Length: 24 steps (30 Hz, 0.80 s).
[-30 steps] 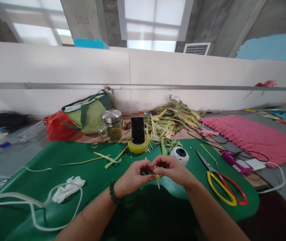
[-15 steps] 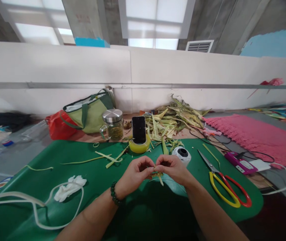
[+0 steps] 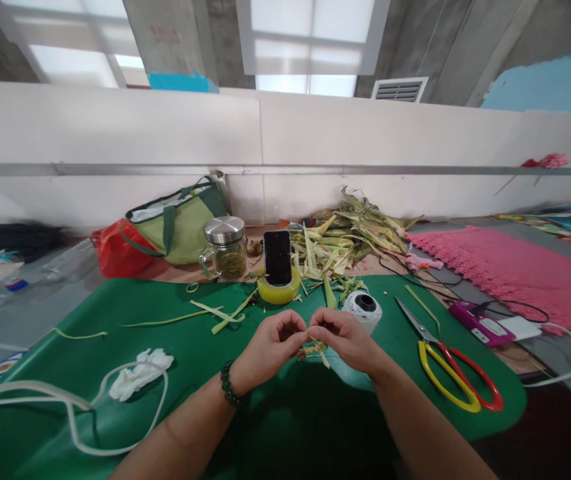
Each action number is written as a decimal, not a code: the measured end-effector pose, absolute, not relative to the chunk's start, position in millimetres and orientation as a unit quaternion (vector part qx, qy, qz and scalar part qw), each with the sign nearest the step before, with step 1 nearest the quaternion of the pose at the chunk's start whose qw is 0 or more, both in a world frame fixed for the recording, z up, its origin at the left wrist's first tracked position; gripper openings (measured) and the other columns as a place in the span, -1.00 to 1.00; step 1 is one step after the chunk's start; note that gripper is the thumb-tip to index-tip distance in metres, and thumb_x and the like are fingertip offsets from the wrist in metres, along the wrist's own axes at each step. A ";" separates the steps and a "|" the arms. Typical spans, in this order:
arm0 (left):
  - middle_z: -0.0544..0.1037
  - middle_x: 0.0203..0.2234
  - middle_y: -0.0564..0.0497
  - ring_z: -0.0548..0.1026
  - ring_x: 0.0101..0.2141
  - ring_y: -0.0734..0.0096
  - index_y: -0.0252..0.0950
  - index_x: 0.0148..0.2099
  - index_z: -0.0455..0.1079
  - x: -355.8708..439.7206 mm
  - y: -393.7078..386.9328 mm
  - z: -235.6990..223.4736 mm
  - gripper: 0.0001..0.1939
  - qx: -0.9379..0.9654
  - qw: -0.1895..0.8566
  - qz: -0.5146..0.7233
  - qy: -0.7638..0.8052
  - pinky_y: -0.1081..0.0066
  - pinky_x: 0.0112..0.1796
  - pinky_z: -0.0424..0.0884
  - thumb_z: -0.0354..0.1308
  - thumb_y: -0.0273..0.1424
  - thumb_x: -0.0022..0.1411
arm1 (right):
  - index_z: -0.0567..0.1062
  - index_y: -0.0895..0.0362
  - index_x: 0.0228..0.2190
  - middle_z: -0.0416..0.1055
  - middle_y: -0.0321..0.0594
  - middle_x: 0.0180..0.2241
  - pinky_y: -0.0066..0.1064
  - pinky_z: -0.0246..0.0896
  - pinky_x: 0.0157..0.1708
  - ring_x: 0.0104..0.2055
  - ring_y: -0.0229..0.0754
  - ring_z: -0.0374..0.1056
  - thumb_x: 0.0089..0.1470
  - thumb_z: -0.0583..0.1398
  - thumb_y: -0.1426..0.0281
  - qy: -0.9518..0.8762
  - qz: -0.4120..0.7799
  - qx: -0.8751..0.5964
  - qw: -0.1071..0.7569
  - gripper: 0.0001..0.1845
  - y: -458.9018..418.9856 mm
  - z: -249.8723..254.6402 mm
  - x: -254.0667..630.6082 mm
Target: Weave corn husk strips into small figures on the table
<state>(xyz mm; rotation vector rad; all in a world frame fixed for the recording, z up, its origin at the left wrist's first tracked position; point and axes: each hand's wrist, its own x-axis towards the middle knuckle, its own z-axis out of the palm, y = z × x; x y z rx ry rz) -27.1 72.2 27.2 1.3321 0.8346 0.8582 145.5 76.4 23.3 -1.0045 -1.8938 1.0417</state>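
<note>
A small pale-yellow braid of husk strips (image 3: 315, 348) is pinched between both hands over the green mat (image 3: 185, 360). My left hand (image 3: 273, 343), with a dark green bead bracelet at the wrist, closes thumb and forefinger on its left part. My right hand (image 3: 348, 340) grips it from the right, also thumb against forefinger. A short pale end hangs below the fingers, and much of the braid is hidden by them. Just behind the right hand stands a white round device with a black centre (image 3: 365, 305).
Scissors with red and yellow handles (image 3: 448, 373) lie at right. A phone (image 3: 278, 259) leans in a yellow tape roll (image 3: 279, 291), beside a lidded glass jar (image 3: 230, 257). Dried husks (image 3: 360, 227) are heaped behind. A white cable (image 3: 73, 427) and crumpled tissue (image 3: 140, 375) lie at left.
The fingers have shifted slightly on the braid, and a bit more of its woven part shows below them. Both hands stay in nearly the same place.
</note>
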 end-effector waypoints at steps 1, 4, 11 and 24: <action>0.31 -0.57 0.14 0.31 -0.55 0.57 -0.32 -0.41 0.25 -27.1 72.3 26.6 -0.64 0.579 0.626 0.375 0.363 0.49 -0.50 0.34 0.27 -0.16 -0.03 | 0.37 0.17 -0.51 0.24 -0.32 -0.54 -0.51 0.03 -0.51 -0.49 -0.33 0.12 0.10 0.10 0.17 -0.742 0.400 -0.391 0.370 -0.66 76.4 23.9 144.9; 0.32 -0.56 0.13 0.34 -0.54 0.54 -0.32 -0.41 0.24 -26.7 72.3 25.5 -0.64 0.578 0.624 0.379 0.365 0.47 -0.49 0.36 0.28 -0.18 -0.05 | 0.36 0.17 -0.50 0.26 -0.31 -0.53 -0.50 0.05 -0.48 -0.47 -0.32 0.14 0.13 0.08 0.22 -0.753 0.377 -0.391 0.372 -0.69 76.4 24.1 142.9; 0.31 -0.59 0.14 0.32 -0.57 0.56 -0.32 -0.43 0.24 -26.3 72.6 26.5 -0.66 0.572 0.617 0.382 0.381 0.49 -0.52 0.33 0.27 -0.18 -0.04 | 0.36 0.16 -0.46 0.28 -0.28 -0.48 -0.48 0.09 -0.41 -0.42 -0.30 0.19 0.18 0.05 0.27 -0.779 0.302 -0.390 0.388 -0.73 73.9 16.3 141.2; 0.35 -0.55 0.13 0.34 -0.54 0.56 -0.32 -0.36 0.25 -26.2 72.7 25.0 -0.70 0.567 0.612 0.396 0.384 0.51 -0.51 0.32 0.27 -0.30 -0.06 | 0.35 0.15 -0.46 0.28 -0.30 -0.50 -0.49 0.08 -0.44 -0.45 -0.31 0.18 0.18 0.06 0.28 -0.779 0.269 -0.396 0.406 -0.75 76.2 8.3 139.8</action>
